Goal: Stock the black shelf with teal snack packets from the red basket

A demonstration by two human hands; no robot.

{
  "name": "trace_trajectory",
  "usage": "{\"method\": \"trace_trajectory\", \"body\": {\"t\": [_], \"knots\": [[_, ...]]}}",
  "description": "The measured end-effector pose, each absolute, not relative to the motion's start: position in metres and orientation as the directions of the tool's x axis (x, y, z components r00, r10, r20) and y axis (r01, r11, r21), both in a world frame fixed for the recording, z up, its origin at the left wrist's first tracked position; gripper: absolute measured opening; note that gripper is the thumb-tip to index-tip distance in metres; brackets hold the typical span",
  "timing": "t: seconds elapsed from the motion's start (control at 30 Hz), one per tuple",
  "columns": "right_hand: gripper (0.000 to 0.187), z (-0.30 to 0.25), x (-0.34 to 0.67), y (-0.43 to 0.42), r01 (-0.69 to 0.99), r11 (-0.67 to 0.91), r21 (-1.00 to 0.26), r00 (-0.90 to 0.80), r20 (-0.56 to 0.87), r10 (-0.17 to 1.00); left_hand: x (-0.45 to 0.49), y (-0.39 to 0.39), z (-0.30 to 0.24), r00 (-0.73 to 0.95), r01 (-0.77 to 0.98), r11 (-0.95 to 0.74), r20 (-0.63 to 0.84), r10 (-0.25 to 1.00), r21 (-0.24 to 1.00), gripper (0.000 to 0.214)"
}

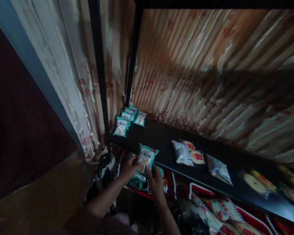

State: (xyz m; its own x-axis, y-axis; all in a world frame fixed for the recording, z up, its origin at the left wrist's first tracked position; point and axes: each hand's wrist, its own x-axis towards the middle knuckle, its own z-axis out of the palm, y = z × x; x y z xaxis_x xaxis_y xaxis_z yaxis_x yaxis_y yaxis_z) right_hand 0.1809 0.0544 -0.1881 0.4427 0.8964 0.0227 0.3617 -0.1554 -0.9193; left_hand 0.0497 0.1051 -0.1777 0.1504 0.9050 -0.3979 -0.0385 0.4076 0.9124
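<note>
A teal and white snack bag (147, 155) with dark lettering is held up between both hands, above the front edge of the shelf. My left hand (131, 168) grips its lower left side, the thumb on the front. My right hand (157, 181) has its thumb against the bottom edge and fingers behind the right side. Below them a red basket (174, 187) holds more teal bags (138, 182), partly hidden by my hands. At the shelf's far left corner, several matching snack bags (122, 126) stand in a row, with one single bag (140, 119) beside them.
The black shelf (159, 137) also carries white and red packets (182, 152), a silvery bag (219, 169) and a round packaged item (254, 182). A second red basket (208, 186) with bags sits lower right. A black post (101, 71) rises at the left before pleated curtains (198, 65).
</note>
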Motion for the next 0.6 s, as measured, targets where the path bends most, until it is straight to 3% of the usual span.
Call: {"method": "trace_trajectory", "body": {"t": [0.23,0.6], "knots": [[0.054,-0.182,0.184,0.079,0.409,-0.192,-0.892,0.323,-0.055,0.945,0.047,0.126,-0.185,0.090,0.061,0.330,-0.335,0.938,0.942,0.044],[0.045,-0.162,0.191,0.121,0.654,-0.173,-0.736,0.211,-0.042,0.977,0.043,0.159,-0.178,0.084,0.182,0.196,-0.214,0.973,0.963,0.041]]}}
